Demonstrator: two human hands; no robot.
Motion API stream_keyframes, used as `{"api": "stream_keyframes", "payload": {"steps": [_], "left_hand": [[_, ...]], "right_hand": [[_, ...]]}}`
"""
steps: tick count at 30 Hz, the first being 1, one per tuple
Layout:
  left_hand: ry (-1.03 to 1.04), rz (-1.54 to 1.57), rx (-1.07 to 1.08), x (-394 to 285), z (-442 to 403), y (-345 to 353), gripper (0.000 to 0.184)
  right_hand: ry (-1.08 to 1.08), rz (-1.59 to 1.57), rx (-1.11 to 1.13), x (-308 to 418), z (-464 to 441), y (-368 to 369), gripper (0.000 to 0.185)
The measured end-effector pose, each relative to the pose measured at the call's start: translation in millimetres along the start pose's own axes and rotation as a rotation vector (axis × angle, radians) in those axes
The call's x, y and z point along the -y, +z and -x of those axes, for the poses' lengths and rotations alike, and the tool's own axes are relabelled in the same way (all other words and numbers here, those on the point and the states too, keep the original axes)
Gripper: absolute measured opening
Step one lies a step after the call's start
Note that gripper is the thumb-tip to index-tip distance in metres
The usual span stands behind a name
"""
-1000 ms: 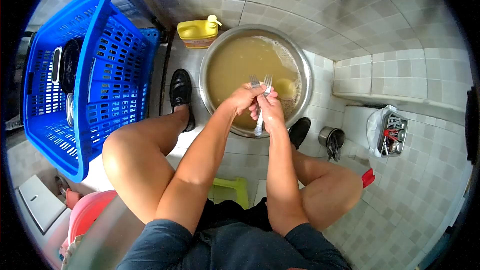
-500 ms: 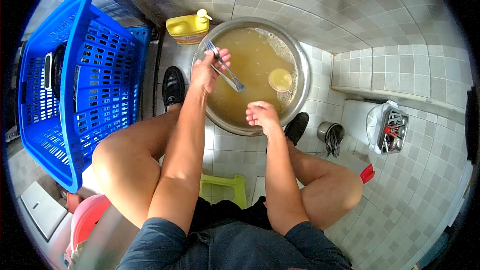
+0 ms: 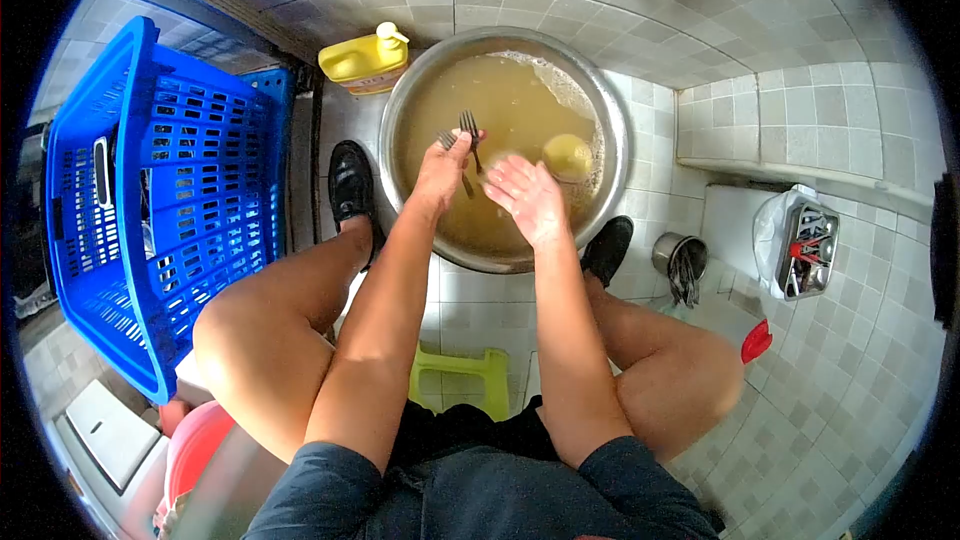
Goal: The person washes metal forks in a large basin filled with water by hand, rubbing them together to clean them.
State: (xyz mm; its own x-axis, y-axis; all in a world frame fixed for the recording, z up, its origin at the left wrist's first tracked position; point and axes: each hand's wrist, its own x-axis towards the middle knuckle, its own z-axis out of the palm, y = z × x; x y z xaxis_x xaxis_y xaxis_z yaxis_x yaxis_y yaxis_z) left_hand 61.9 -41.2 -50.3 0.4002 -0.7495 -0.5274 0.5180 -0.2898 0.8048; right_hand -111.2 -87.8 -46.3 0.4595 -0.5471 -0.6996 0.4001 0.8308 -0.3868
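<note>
My left hand (image 3: 441, 175) is closed on forks (image 3: 470, 128), two of which show, tines pointing up and away from me. It hovers over the large round metal basin (image 3: 390, 125), which holds cloudy yellowish water with foam along the far right edge. Just to the right, my right hand (image 3: 528, 198) is open, fingers stretched out and palm turned up, close to the fork handles. A round yellowish thing (image 3: 568, 156) sits in the water at the basin's right side; its kind is unclear.
A yellow pump bottle (image 3: 364, 62) stands behind the basin. At left is a big blue plastic basket (image 3: 215, 165). On the right are a metal cup (image 3: 664, 248) with cutlery and a metal tray (image 3: 828, 265) of utensils. A green stool (image 3: 462, 368) is beneath me.
My left hand has moved right with the forks, whose tines now point upward. My right hand has risen toward them and opened out. The view has shifted slightly.
</note>
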Motion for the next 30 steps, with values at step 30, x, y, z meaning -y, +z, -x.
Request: {"api": "stream_keyframes", "payload": {"steps": [30], "left_hand": [[0.196, -0.288, 0.527, -91, 77, 61, 0.03]], "right_hand": [[-0.783, 1.861, 0.033, 135, 134, 155, 0.037]]}}
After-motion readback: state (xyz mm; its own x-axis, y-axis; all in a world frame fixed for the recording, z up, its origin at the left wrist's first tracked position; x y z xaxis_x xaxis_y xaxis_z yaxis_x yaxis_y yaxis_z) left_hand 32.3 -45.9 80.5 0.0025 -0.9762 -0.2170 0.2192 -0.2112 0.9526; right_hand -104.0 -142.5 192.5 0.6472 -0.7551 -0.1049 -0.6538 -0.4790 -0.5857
